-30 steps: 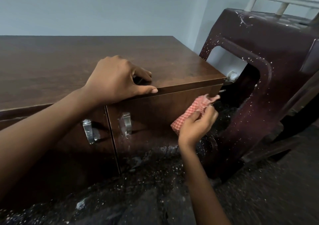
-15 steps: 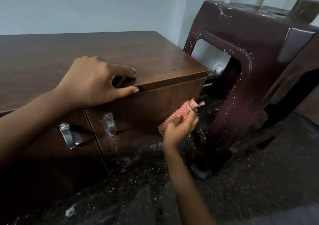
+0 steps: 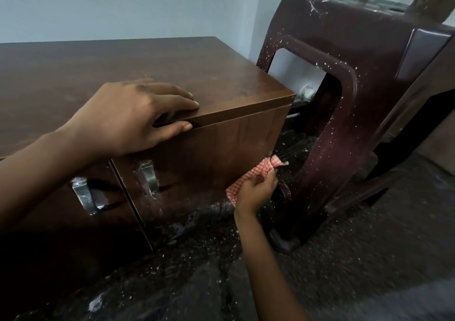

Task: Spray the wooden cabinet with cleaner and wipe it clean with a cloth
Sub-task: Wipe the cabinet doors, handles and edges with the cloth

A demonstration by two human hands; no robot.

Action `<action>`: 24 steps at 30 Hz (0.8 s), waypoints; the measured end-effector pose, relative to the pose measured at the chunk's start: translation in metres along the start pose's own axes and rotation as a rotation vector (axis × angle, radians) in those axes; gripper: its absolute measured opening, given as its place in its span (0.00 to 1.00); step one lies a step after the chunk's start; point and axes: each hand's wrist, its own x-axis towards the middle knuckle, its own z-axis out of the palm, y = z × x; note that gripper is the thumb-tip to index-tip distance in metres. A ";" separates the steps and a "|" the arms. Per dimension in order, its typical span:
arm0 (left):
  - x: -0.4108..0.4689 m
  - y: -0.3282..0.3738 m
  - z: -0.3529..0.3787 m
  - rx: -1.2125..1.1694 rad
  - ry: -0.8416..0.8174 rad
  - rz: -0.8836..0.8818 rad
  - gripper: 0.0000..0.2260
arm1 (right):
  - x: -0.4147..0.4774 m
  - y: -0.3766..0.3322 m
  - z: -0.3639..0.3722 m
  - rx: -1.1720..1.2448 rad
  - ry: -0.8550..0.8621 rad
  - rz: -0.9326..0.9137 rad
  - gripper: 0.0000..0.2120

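Note:
A low dark wooden cabinet (image 3: 221, 148) fills the left and middle of the head view; its two doors carry metal handles (image 3: 149, 179). My left hand (image 3: 133, 121) lies on the top front edge, fingers flat on the top and thumb under the lip. My right hand (image 3: 256, 191) grips a red-and-white checked cloth (image 3: 253, 173) pressed against the lower right corner of the right door. No spray bottle is in view.
A dark maroon plastic chair (image 3: 344, 104), speckled with white spots, stands close to the cabinet's right end, with a narrow gap between them. The floor (image 3: 357, 259) is dark and speckled. A pale wall (image 3: 123, 8) runs behind.
My right hand has slid the cloth down the right door, from near its upper right corner to its lower right corner. My left hand has stayed on the top edge.

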 end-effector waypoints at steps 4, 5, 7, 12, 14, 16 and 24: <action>0.000 -0.002 0.001 -0.001 0.010 0.012 0.21 | -0.002 0.019 -0.002 0.087 -0.034 0.269 0.23; 0.000 -0.002 0.000 0.001 0.014 0.018 0.21 | -0.007 0.021 -0.003 0.109 -0.053 0.350 0.24; 0.000 -0.001 0.001 -0.002 0.018 0.023 0.20 | -0.012 0.018 -0.006 0.127 -0.084 0.430 0.22; 0.000 0.000 0.001 -0.003 0.022 0.020 0.21 | 0.017 -0.025 -0.004 0.083 -0.001 0.051 0.19; 0.000 0.000 0.001 -0.003 0.017 0.015 0.21 | 0.022 -0.040 -0.007 0.043 0.014 -0.106 0.22; 0.000 -0.001 0.000 0.002 0.019 0.016 0.21 | 0.014 -0.038 -0.007 -0.013 0.032 -0.259 0.24; 0.001 -0.001 0.001 0.029 0.022 0.041 0.20 | -0.029 0.059 0.001 -0.054 -0.105 0.343 0.22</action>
